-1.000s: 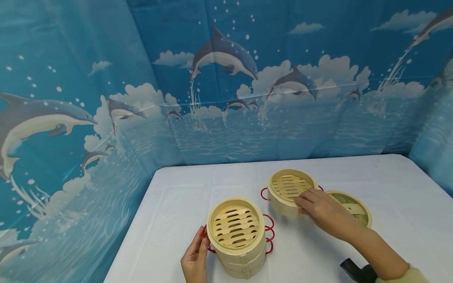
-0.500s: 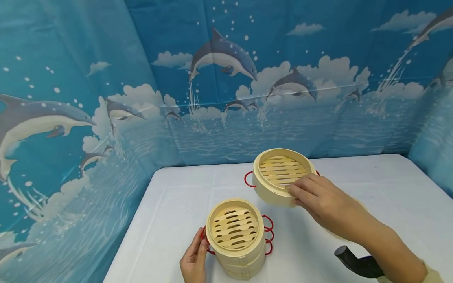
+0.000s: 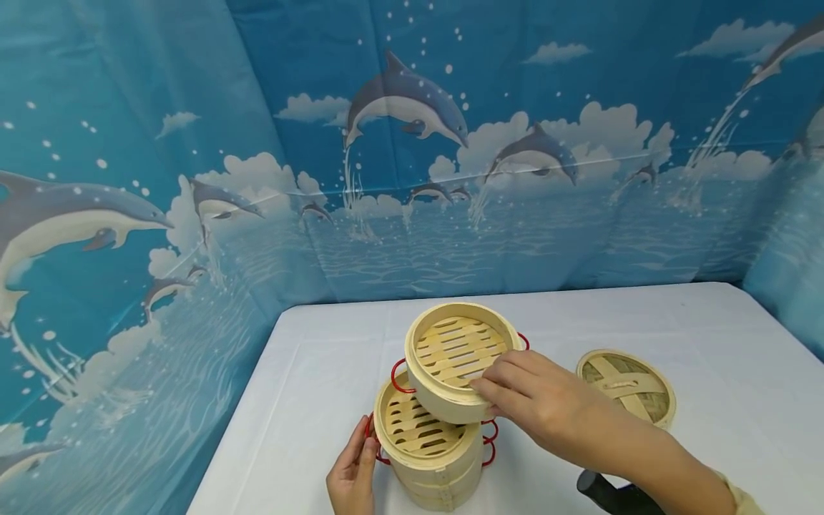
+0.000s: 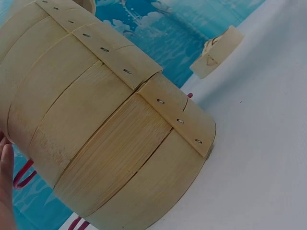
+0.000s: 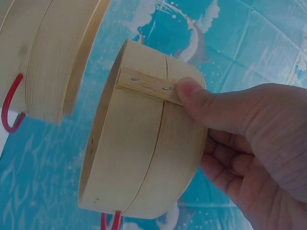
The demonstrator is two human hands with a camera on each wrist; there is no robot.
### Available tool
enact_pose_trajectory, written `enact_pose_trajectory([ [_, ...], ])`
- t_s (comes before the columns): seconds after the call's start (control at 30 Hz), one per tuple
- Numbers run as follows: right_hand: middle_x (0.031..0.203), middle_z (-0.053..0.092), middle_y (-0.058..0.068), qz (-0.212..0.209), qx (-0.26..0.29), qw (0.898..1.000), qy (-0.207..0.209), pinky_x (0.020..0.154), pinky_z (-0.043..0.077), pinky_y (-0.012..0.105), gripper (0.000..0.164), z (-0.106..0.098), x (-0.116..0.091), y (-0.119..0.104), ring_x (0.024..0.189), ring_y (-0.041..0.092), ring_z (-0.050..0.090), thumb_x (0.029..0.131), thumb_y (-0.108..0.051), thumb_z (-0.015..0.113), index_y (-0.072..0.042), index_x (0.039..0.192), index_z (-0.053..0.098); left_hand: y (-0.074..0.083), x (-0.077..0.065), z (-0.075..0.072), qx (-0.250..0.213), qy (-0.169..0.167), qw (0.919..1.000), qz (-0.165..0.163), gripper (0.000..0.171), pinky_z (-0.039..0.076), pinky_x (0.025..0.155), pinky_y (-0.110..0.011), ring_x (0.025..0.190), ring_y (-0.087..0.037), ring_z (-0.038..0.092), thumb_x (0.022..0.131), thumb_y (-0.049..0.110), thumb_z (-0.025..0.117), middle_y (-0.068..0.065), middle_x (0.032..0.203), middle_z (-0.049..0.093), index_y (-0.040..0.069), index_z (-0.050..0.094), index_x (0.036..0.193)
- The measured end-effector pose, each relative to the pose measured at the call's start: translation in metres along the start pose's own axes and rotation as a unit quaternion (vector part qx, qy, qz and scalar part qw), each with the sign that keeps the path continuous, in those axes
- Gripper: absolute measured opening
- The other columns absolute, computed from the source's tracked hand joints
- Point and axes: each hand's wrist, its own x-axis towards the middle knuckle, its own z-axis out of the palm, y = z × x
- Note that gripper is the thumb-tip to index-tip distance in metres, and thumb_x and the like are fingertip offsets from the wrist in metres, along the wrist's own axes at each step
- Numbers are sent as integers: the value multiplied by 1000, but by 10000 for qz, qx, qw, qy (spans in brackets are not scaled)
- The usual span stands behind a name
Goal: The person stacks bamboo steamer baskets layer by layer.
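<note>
A stack of bamboo steamer baskets (image 3: 440, 472) with red side handles stands on the table. My left hand (image 3: 354, 468) rests against its left side, fingertips and thumb beside the red handles. My right hand (image 3: 547, 411) grips the near rim of another bamboo steamer basket (image 3: 444, 397), slatted floor facing up. In the head view this basket is tilted and overlaps the back right of the stack's top. The right wrist view shows the thumb (image 5: 194, 98) on its outer wall and the fingers curled at the rim, with a gap between this basket and the stack (image 5: 43, 62).
A woven bamboo lid (image 3: 627, 386) lies on the white table (image 3: 309, 400) to the right. A black curved object (image 3: 611, 493) shows under the right forearm. A blue dolphin-print curtain (image 3: 412, 236) hangs behind the table.
My right hand has lifted the loose basket from beside the lid and carried it left, over the stack. The lid is in plain view again. My left hand has stayed by the stack.
</note>
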Motion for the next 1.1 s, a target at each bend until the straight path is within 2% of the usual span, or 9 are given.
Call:
enact_pose_trajectory([
  [0.3, 98, 56, -2, -368, 263, 9989, -119, 81, 46, 22, 38, 10, 5, -9, 92, 13, 50, 103, -15, 26, -5, 103, 62, 0, -1, -1, 4, -7, 10000, 0, 32, 50, 81, -25, 101, -12, 59, 92, -3, 51, -6, 110, 63, -21, 47, 119],
  [0.6, 97, 57, -3, -428, 323, 9985, -129, 81, 47, 23, 37, 19, 5, -11, 92, 12, 51, 102, -15, 27, -6, 103, 63, -1, 0, -2, -126, -124, 9998, 106, 31, 50, 82, -26, 103, -13, 59, 92, -5, 49, -4, 112, 63, -22, 46, 119],
  [0.87, 97, 57, -3, -495, 396, 9980, -89, 82, 47, 23, 36, 27, 9, -16, 93, 12, 52, 102, -17, 28, -7, 103, 63, 0, -1, 0, -8, 66, 9999, -102, 34, 51, 80, -23, 99, -10, 60, 92, -1, 52, -2, 110, 63, -22, 46, 118],
  [0.97, 97, 57, -3, -503, 420, 9978, -83, 83, 47, 24, 35, 29, 11, -18, 93, 12, 51, 102, -17, 29, -8, 103, 63, -1, -1, 0, -142, 66, 9998, 78, 32, 51, 80, -23, 98, -10, 61, 91, -5, 52, 0, 107, 64, -23, 47, 116],
  [1.1, 98, 57, -3, -610, 358, 9974, -104, 83, 46, 24, 37, 31, 14, -21, 93, 12, 51, 102, -14, 27, -7, 104, 63, -3, 0, -1, -353, -49, 9986, 388, 29, 50, 82, -23, 100, -11, 60, 90, -9, 51, 0, 109, 64, -19, 50, 117],
])
